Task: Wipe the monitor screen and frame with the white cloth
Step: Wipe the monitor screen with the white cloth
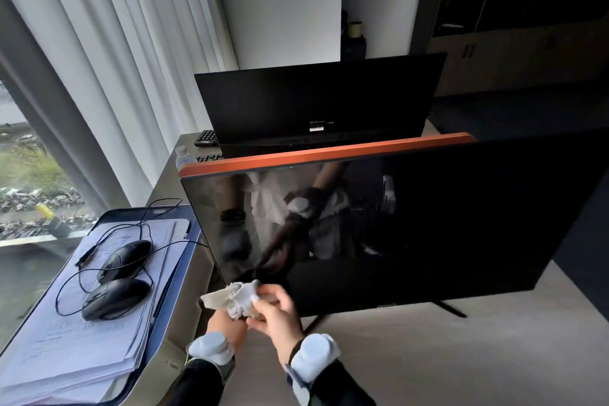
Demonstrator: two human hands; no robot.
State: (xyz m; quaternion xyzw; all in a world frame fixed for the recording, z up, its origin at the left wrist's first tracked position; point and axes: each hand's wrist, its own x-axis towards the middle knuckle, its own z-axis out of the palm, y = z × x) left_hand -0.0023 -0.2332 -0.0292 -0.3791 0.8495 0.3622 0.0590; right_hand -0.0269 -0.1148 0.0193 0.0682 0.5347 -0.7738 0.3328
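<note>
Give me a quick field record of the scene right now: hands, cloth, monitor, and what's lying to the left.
left hand: grips the white cloth from below
right hand: pinches the same cloth from the right
cloth position: bunched, at the monitor's lower left corner; contact with the screen cannot be told
monitor: dark, off, reflecting the person; orange strip along the top
second monitor: behind, back facing the camera
left side: two black mice with cables on a paper stack

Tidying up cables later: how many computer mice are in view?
2: both on the paper stack at left, one mouse behind, the other mouse nearer. More could be hidden.
</note>
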